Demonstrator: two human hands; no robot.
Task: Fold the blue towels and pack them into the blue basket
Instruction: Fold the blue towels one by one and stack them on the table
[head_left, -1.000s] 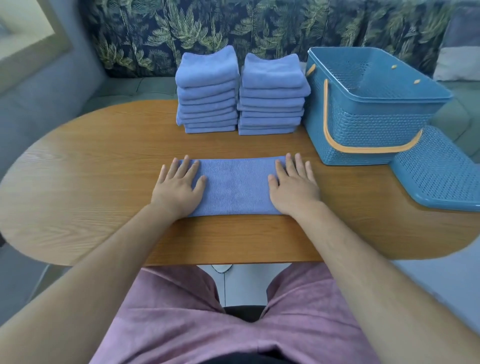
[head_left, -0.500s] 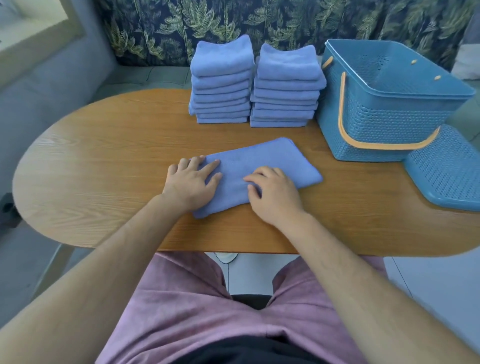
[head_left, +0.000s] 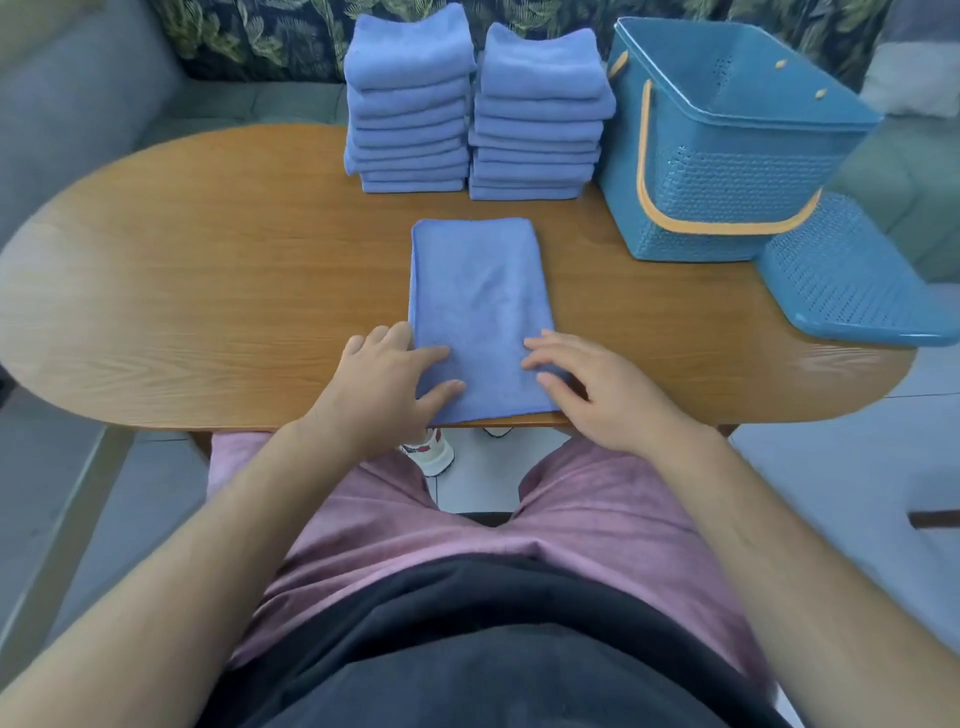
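Arms: both bare forearms reach forward from the bottom corners and converge on the near end of the towel (head_left: 480, 291).
Left hand (head_left: 382, 382): palm down and spread loosely, with the thumb and forefinger lying flat on the towel's near left corner and the other fingers on the wood just left of the towel; it grips nothing.
Right hand (head_left: 597, 387): palm down with the fingers lightly bent, their tips resting on the towel's near right edge. The fingers are relaxed rather than closed, and no pinch shows.
Towel: a blue towel folded into a long strip, lying flat with its long side running away from the person and its near end at the edge of the surface (head_left: 208, 286).
Left stack (head_left: 410, 104): folded blue towels piled beyond the towel, a little to its left.
Right stack (head_left: 540, 114): a second pile just beside the first, beyond the towel and slightly to its right.
Blue basket (head_left: 727, 171): upright, beyond the towel and to its right, next to the right stack, with its orange handle (head_left: 644, 171) hanging down over the front wall. No towels show inside it.
Lid (head_left: 841, 280): a blue perforated lid farther right of the towel, leaning against the basket's near right corner.
Surface: an oval wooden top.
Room: a leaf-patterned sofa back (head_left: 260, 36) lies beyond the towel — behind the stacks — and pink shorts (head_left: 467, 530) and a white shoe (head_left: 434, 454) show nearer than it.
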